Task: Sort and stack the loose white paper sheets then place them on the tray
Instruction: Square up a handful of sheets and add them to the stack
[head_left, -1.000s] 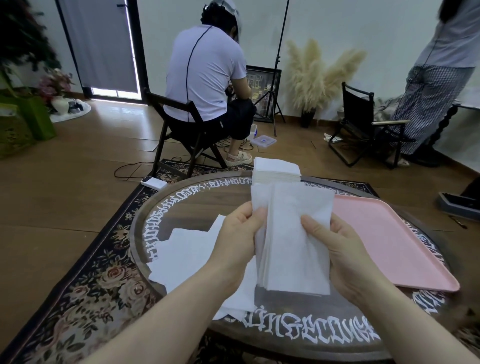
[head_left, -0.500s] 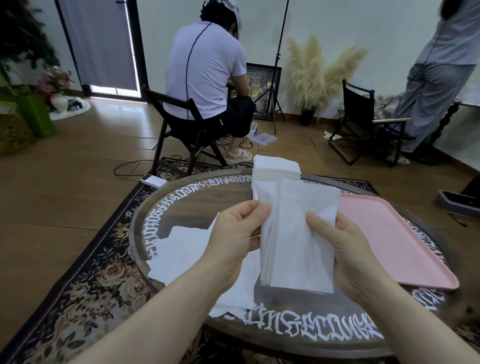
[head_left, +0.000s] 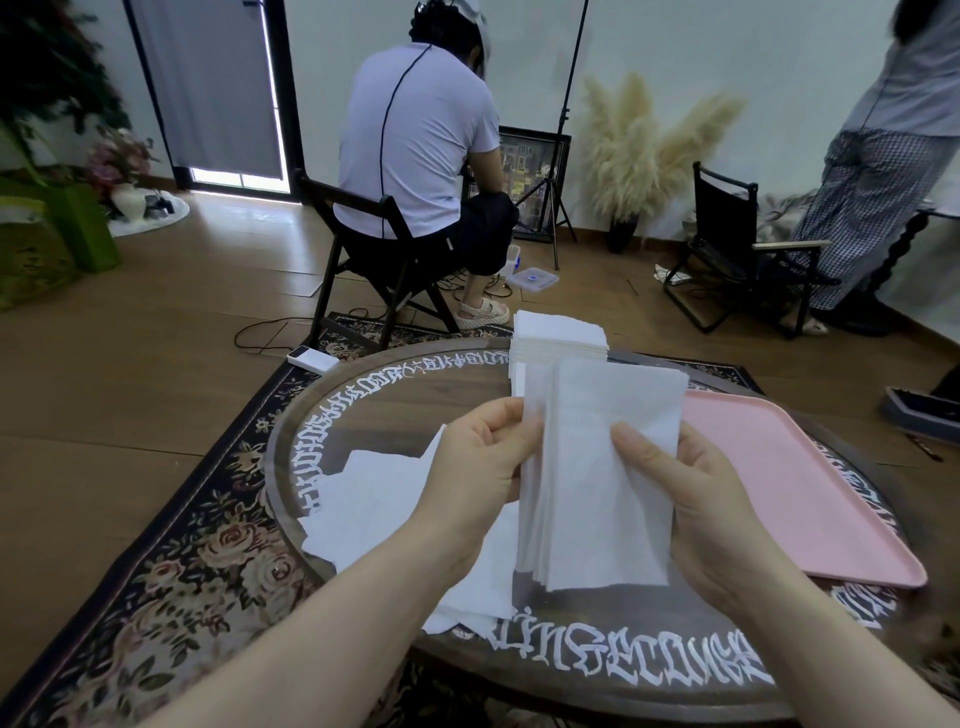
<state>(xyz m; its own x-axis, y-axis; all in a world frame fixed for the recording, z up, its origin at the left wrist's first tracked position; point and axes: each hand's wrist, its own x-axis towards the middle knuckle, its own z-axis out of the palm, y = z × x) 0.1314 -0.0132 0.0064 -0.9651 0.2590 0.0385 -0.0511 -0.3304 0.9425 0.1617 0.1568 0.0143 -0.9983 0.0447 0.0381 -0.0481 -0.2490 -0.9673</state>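
The left hand (head_left: 480, 467) and the right hand (head_left: 691, 493) both pinch a bundle of white sheets (head_left: 597, 478), held upright above the round table (head_left: 395, 395). Loose sheets (head_left: 374, 509) lie under the left hand, a neat stack (head_left: 558, 338) stands at the far edge, and the pink tray (head_left: 795, 483) lies on the right.

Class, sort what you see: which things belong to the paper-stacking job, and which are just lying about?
Belong:
left hand
right hand
held sheets
loose sheets
far stack
pink tray

Lying about:
pampas grass
empty black chair
white power bank
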